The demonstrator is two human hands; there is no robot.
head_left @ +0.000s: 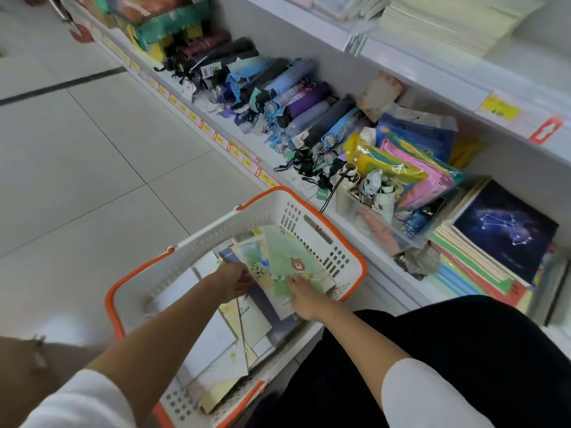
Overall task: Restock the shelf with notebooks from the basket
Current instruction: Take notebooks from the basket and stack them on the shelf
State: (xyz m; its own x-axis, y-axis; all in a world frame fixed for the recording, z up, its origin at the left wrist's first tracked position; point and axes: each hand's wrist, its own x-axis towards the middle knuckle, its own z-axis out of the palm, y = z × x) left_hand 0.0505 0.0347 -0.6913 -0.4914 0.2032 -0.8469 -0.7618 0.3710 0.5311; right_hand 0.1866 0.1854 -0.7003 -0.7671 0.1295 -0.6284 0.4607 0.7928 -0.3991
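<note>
1. Far left, the pale tiled floor (92, 156) runs beside the white basket (216, 230) with its orange rim, which sits just in front of the bottom shelf (355, 230).
2. Your left hand (234, 284) is down inside the basket, fingers curled over the edge of a notebook with a green-and-blue cover (251, 257); you cannot tell from here whether it truly grips it or only rests there.
3. Beneath and nearer you lie more notebooks, one with "ENGLISH" printed on it (250, 316), stacked loosely across the basket floor.
4. The green bear notebook (296, 261) leans against the basket's far wall, directly above your right hand (306, 299), which presses on its lower edge with fingers spread fairly wide.
5. Further right, folded umbrellas (278, 97) fill the shelf, then bright plastic pouches (408, 168).
6. At the far right, a stack of notebooks topped by a dark constellation cover (506, 230) rests on the shelf, well apart from both hands.
</note>
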